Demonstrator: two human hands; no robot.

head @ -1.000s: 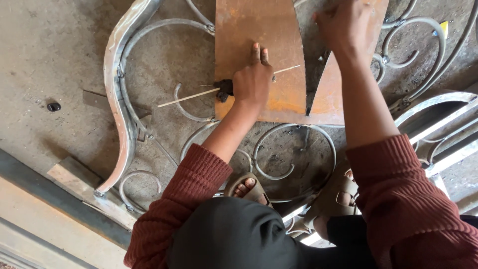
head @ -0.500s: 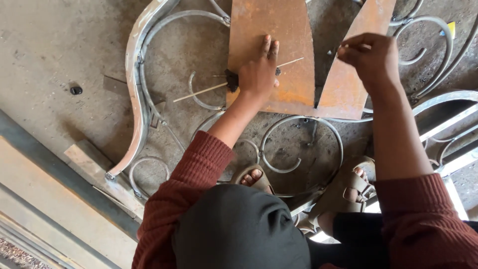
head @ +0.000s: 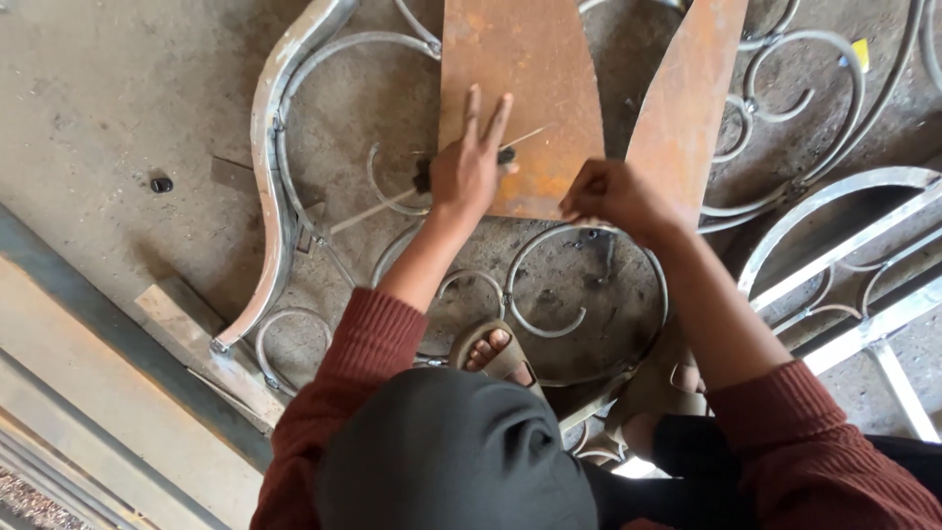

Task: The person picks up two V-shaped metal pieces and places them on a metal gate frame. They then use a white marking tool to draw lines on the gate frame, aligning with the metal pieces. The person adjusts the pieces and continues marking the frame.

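While pressed flat w/ two fingers spread, my left hand (head: pixel 469 169) pins thin metal rod (head: pixel 392 201) on rusty curved steel plate (head: pixel 518 98) | right hand (head: pixel 610 194) pinched shut at plate's lower edge, contents unclear | grey scrollwork iron frame (head: pixel 270 186) beneath.

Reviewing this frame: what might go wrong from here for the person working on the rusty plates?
Bare left hand presses the rusty curved steel plate; its edge might cut. The right hand pinches that plate's lower corner, where a slip could nick fingers. An open-toed sandalled foot rests among the grey scrolled ironwork, exposed to shifting metal.
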